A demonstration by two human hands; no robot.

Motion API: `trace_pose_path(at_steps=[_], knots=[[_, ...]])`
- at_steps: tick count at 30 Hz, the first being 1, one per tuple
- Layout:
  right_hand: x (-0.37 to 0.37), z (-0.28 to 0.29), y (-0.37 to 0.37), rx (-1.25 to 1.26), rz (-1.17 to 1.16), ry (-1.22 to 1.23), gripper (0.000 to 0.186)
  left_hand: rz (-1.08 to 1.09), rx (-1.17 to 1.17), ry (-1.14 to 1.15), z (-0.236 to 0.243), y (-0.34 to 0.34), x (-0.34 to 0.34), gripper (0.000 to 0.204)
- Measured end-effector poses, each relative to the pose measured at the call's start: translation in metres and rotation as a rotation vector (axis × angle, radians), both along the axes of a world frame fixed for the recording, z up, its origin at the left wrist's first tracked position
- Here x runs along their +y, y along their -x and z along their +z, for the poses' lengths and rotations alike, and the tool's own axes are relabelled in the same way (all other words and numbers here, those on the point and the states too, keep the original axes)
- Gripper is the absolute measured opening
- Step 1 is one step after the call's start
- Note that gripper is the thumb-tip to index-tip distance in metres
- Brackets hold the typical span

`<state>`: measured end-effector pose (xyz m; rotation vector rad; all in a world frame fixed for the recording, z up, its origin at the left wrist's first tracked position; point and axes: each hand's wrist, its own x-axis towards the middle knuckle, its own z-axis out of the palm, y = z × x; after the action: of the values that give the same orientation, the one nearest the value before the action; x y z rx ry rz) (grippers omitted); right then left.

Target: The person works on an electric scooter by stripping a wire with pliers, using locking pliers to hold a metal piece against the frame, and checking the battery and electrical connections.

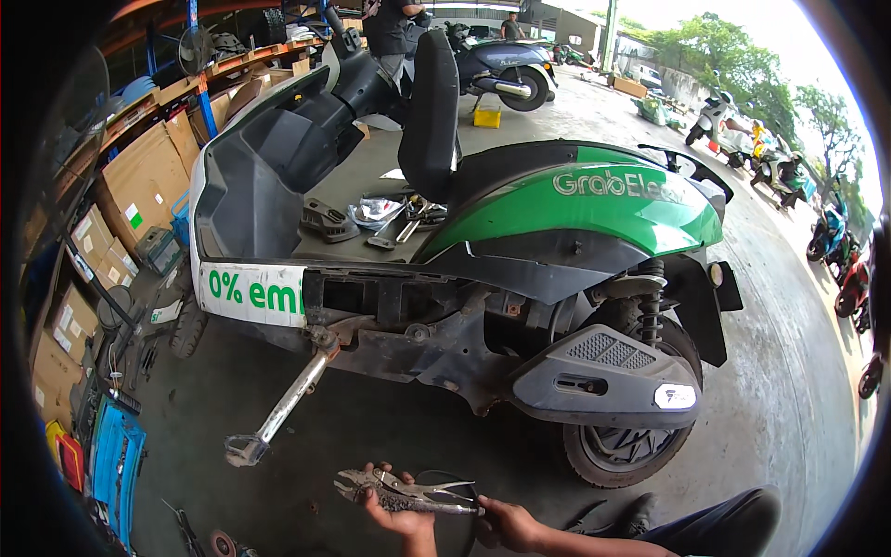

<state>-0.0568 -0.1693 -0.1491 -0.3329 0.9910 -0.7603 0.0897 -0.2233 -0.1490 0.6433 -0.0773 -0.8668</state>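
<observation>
A pair of locking pliers (413, 499) lies across my left hand (401, 524), its metal jaws pointing left and its handles apart. My left fingers curl around the jaw end from below. At the other end, my right hand (509, 527) is closed on the tip of the handle, where the adjusting screw sits; the exact finger contact is partly hidden. Just beyond both hands stands a scooter (566, 218) with green and black rear panels. Its lower side is uncovered, showing the bare frame (436, 353). The metal side stand (295, 399) sticks out toward me, left of the pliers.
Tools and loose parts (404, 223) lie beyond the scooter's footboard. Cardboard boxes (144, 181) and shelving line the left side. A blue crate (116, 464) and black-handled pliers (186, 527) are at lower left. My leg (719, 529) extends at lower right. Another person (390, 32) stands behind.
</observation>
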Motion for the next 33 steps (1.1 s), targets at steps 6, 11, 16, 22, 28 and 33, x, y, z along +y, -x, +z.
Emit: trace_pose_path(at_steps=[6,11,16,22,28,33], knots=[[-0.001,0.015,0.007,0.868,0.239,1.133,0.034,-0.098,0.025,0.061,0.006,-0.015,-0.001,0.049],[-0.001,0.01,0.02,0.329,0.258,0.371,0.04,-0.228,-0.039,0.107,-0.01,-0.006,-0.011,0.048],[0.005,0.014,0.014,0.483,0.247,0.536,0.05,-0.206,-0.042,0.148,-0.002,-0.005,-0.016,0.041],[0.0,0.014,0.011,0.838,0.185,0.974,0.04,-0.231,-0.108,0.197,-0.006,-0.005,-0.019,0.04],[0.007,-0.011,0.027,-0.309,0.21,0.145,0.057,-0.218,-0.058,0.192,-0.003,-0.004,-0.021,0.04],[0.005,0.023,0.002,0.67,0.156,0.737,0.042,-0.21,-0.075,0.189,-0.003,-0.006,-0.021,0.04]])
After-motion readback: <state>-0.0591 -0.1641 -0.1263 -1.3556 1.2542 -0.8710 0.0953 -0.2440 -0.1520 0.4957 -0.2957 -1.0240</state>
